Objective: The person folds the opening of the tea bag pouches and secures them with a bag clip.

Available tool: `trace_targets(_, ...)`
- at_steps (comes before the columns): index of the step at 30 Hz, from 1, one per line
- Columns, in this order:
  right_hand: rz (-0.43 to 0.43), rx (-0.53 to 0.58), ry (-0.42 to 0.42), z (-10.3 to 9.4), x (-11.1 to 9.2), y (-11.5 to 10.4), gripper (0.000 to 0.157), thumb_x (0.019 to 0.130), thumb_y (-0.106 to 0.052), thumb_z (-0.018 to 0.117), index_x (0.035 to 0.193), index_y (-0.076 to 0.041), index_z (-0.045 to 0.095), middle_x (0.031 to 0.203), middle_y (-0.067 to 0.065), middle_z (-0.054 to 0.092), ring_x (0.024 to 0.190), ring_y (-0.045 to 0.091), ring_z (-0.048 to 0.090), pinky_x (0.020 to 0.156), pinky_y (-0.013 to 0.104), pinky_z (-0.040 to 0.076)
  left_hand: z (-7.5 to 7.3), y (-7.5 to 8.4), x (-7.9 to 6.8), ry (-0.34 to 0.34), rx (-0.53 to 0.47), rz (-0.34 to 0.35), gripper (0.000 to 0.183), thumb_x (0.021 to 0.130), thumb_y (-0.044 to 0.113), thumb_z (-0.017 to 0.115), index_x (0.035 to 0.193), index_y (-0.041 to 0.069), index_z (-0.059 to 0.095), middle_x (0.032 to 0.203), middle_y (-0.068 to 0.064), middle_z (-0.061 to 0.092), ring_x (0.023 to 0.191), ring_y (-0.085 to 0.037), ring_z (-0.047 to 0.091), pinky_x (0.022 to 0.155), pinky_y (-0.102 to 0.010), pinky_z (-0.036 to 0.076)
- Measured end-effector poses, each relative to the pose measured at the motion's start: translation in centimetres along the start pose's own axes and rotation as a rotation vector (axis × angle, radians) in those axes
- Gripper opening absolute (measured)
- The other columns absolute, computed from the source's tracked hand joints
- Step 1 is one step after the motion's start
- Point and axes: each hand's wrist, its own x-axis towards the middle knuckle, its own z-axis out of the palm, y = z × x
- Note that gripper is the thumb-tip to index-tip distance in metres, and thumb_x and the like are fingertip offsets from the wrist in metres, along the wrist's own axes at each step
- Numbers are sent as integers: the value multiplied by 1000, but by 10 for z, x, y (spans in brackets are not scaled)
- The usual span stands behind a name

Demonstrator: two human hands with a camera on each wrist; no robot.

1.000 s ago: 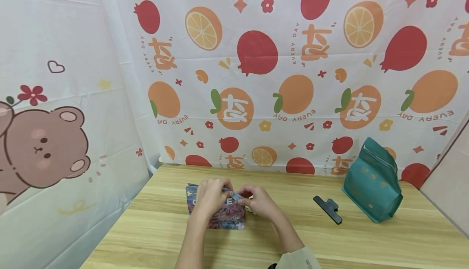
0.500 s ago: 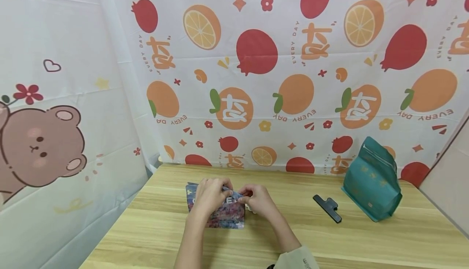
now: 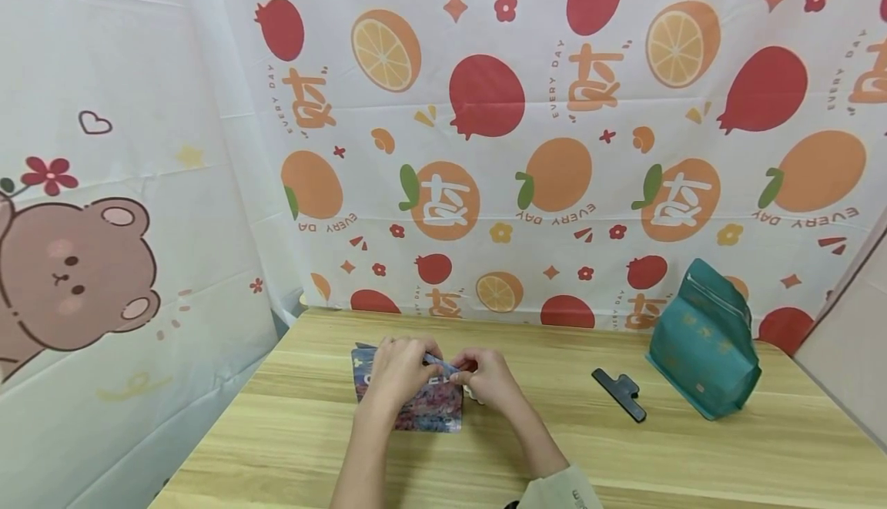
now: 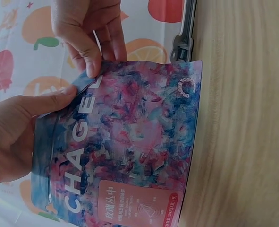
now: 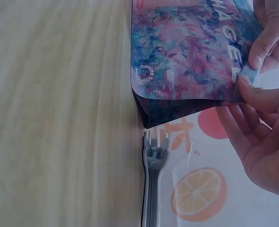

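A blue, pink and purple pouch [image 3: 433, 409] printed with large white letters stands on the wooden table. My left hand [image 3: 398, 370] pinches its top edge near the middle, with the thumb [image 4: 59, 98] on the printed face. At the right end of that edge my right hand [image 3: 490, 380] pinches the pouch between thumb and fingers. The top strip bends over between the two hands. In the right wrist view the pouch's side fold [image 5: 165, 111] gapes dark beneath the right hand. The left hand's fingers behind the pouch are mostly hidden.
A black bag clip [image 3: 620, 393] lies to the right of the hands. Behind it stands a teal pouch [image 3: 703, 347] near the back right. Close beside the held pouch is a long grey-white item [image 5: 153, 175], partly hidden in the head view. A fruit-print curtain [image 3: 547, 108] hangs behind the table.
Both hands stay almost in place on the pouch. Its top edge between them shifts slightly, altering how much of the white lettering shows. The head view moves a little.
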Motion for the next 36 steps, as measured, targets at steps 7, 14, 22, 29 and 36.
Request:
trace_targets(7,-44,1,-58,-6,-2,-1,6,80,-1,69,84,-3,66,74,-2,61,68,10,57,60,24,47,3,2,1,49,2,26,12,72,19,78,69,21,66,64,10,61,56,-9,52,61,-30,33)
trace_targets(14,-53,-1,-84,-8,-3,-1,4,84,-7,67,86,-4,65,76,-2,61,71,12,56,61,25,47,4,2,1,39,-13,25,11,73,18,77,70,21,67,66,9,62,59,-9,54,63,-32,34)
trace_targets(22,-55,-15,-36,-5,-2,0,4,81,-6,69,81,-4,66,72,-4,59,67,9,54,56,24,45,1,0,0,-28,-53,13,7,75,20,76,76,19,69,72,8,64,67,-12,57,67,-32,34)
trace_targets(29,-69,-30,-28,-6,-2,0,4,80,-3,69,79,-4,66,70,-4,58,65,8,52,56,24,44,-9,-7,-3,2,-92,-10,6,77,23,74,78,20,69,72,9,63,66,-13,56,68,-36,43)
trace_targets(36,-79,-22,-27,-6,-2,-2,4,80,-2,68,78,-4,65,69,-5,58,64,7,53,56,24,45,-19,-15,-6,-25,-182,-112,6,84,24,67,82,19,71,80,8,66,78,-18,60,80,-44,39)
